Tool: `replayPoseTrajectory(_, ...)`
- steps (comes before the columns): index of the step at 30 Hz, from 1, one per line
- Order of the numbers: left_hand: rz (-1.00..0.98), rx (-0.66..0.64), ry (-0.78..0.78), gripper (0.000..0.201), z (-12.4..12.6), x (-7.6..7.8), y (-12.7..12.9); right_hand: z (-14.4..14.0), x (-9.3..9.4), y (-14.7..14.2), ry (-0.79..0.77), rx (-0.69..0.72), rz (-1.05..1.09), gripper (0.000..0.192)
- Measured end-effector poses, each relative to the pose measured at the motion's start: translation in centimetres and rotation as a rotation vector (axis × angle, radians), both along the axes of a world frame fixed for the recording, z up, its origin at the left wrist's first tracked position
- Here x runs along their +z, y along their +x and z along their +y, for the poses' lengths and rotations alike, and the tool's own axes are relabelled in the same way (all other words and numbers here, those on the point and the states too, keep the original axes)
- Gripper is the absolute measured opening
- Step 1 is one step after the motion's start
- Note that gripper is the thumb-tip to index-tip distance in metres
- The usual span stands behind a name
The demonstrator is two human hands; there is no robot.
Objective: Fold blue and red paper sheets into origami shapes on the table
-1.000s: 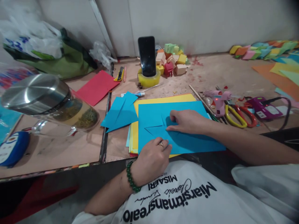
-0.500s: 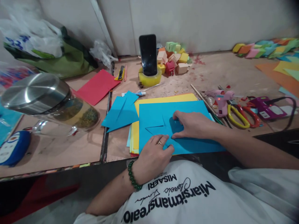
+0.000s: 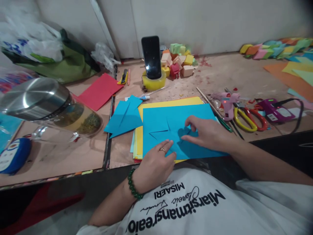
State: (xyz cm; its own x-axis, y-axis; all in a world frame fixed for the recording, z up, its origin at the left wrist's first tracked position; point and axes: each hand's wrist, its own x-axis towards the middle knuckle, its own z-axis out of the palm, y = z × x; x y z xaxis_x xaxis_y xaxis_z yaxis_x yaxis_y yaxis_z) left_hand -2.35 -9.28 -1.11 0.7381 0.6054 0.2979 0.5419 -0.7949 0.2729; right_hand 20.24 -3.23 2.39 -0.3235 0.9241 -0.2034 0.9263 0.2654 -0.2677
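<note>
A folded blue paper piece [image 3: 168, 135] lies on a blue sheet [image 3: 158, 117] that tops a stack of yellow paper [image 3: 171, 103]. My left hand [image 3: 154, 164], with a ring and a green bead bracelet, presses the piece's near corner flat with its fingertips. My right hand [image 3: 207, 133] pinches the piece's right flap between thumb and fingers, and the flap is lifted a little off the sheet.
More folded blue paper [image 3: 124, 116] and a red sheet [image 3: 100, 91] lie to the left. A steel-lidded glass jar [image 3: 49, 106] stands near left. A phone [image 3: 151, 57] stands in a tape roll, with small paper houses [image 3: 179, 63] behind. A pink glue gun [image 3: 227, 101] and scissors [image 3: 246, 119] are at right.
My right hand slid right along the folded piece and now pinches its flap up. My left hand shifted slightly forward on the near corner.
</note>
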Motion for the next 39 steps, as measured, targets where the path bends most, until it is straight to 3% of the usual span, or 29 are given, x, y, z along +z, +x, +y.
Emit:
replayPoseTrajectory(4, 0.011, 0.024, -0.047, 0.023, -0.1, 0.0, -0.2, -0.8, -0.8, -1.4, -0.058, 0.081, 0.023, 0.033)
replayPoseTrajectory(8, 0.016, 0.043, -0.09, 0.023, 0.0, 0.0, -0.4, 0.3, -1.7, 0.9, -0.009, 0.013, 0.029, 0.019)
replayPoseTrajectory(12, -0.02, 0.045, -0.136, 0.022, 0.3, 0.1, -0.2, -1.1, -2.3, 2.1, 0.23, 0.028, 0.051, 0.016)
replayPoseTrajectory(17, -0.06, 0.17, -0.184, 0.044, 0.0, -0.1, 1.0, -4.7, -3.6, 0.4, 0.46, 0.354, 0.246, 0.037)
replayPoseTrajectory(22, -0.048, 0.199, -0.145, 0.059, 0.5, 0.0, 0.9, -4.7, -5.0, -0.7, 0.628, 0.491, 0.132, 0.028)
replayPoseTrajectory(26, 0.197, 0.318, -0.08, 0.059, 2.0, 1.0, -1.0, -4.4, -5.7, -0.7, 0.751, 0.503, 0.114, 0.017)
replayPoseTrajectory(29, 0.277, 0.268, -0.121, 0.054, 2.9, 1.9, -2.0, -4.6, -6.3, -0.7, 0.836, 0.413, 0.2, 0.02)
replayPoseTrajectory(33, 0.308, 0.279, -0.118, 0.045, 3.4, 2.7, -1.6, -5.0, -6.3, -0.3, 0.768, 0.315, 0.295, 0.015)
replayPoseTrajectory(36, 0.403, 0.328, -0.061, 0.031, 3.6, 3.0, -0.5, -5.4, -5.7, 0.3, 0.621, 0.329, 0.299, 0.017)
replayPoseTrajectory(39, 0.47, 0.348, -0.028, 0.032, 3.4, 3.1, 0.3, -5.5, -5.2, 0.7, 0.568, 0.359, 0.28, 0.024)
